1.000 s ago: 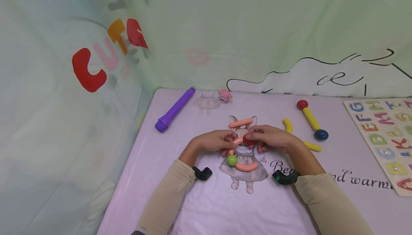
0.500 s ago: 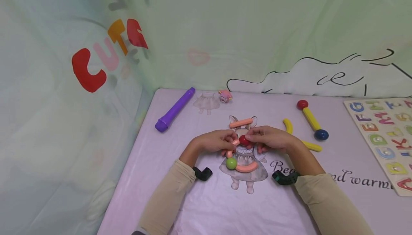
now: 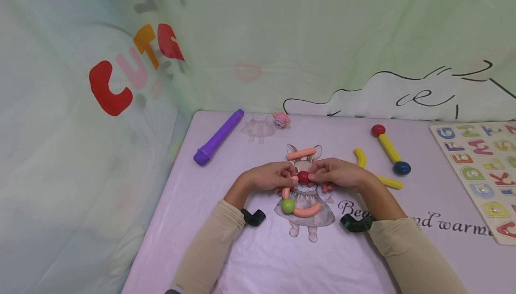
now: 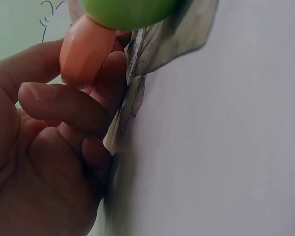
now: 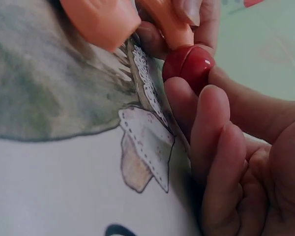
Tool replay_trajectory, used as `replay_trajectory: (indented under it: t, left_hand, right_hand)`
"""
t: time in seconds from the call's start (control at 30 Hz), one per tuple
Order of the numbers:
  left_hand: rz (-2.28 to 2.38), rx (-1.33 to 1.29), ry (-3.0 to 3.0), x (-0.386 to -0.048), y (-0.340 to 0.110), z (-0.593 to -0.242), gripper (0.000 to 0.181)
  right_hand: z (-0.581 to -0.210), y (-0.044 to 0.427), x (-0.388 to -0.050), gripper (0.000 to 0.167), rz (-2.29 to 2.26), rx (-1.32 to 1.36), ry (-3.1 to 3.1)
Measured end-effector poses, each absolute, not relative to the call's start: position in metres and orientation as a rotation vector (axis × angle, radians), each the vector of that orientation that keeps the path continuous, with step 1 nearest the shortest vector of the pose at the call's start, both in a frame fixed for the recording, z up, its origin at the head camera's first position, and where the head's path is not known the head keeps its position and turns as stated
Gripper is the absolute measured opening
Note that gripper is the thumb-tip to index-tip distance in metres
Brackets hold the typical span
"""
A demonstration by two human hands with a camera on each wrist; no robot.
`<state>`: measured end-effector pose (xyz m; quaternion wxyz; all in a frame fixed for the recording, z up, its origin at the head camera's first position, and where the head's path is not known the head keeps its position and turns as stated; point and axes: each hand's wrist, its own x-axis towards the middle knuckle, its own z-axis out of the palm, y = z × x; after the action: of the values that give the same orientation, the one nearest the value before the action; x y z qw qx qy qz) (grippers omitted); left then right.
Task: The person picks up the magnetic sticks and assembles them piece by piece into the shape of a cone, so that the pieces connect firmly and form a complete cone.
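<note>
I have the red ball (image 3: 303,177) pinched in the fingertips of the right hand (image 3: 336,172), touching the bent pink stick (image 3: 286,192) that the left hand (image 3: 272,176) pinches. I think I should line them up and push gently, so the green ball (image 3: 288,206), just on the near side of the left fingers, won't twist loose. I count three pink sticks: this one, a curved stick (image 3: 307,210) touching the green ball, and a straight stick (image 3: 301,153) past the fingertips. Beyond the right fingers: two loose yellow sticks (image 3: 360,157), plus a third yellow stick (image 3: 389,149) between another red ball (image 3: 378,130) and a blue ball (image 3: 402,168).
</note>
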<state>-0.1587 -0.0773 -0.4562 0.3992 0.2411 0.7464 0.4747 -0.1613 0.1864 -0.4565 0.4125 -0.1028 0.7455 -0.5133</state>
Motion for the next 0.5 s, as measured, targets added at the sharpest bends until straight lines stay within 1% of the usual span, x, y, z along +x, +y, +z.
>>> replay_trajectory:
  t: [0.1,0.27,0.5]
  left_hand:
    - [1.195,0.627,1.902,-0.159,-0.078,-0.456,0.016]
    - [1.208,0.625,1.890,-0.159,-0.079,-0.457,0.015]
    - [1.184,0.627,1.938,-0.159,-0.079,-0.459,0.015]
  right_hand:
    - [-0.455,0.187,-0.160,0.034,-1.297,-0.255,1.904]
    - [-0.448,0.198,-0.157,0.040,-1.331,-0.180,1.959]
    - [-0.417,0.241,-0.157,0.049,-1.321,-0.053,2.242]
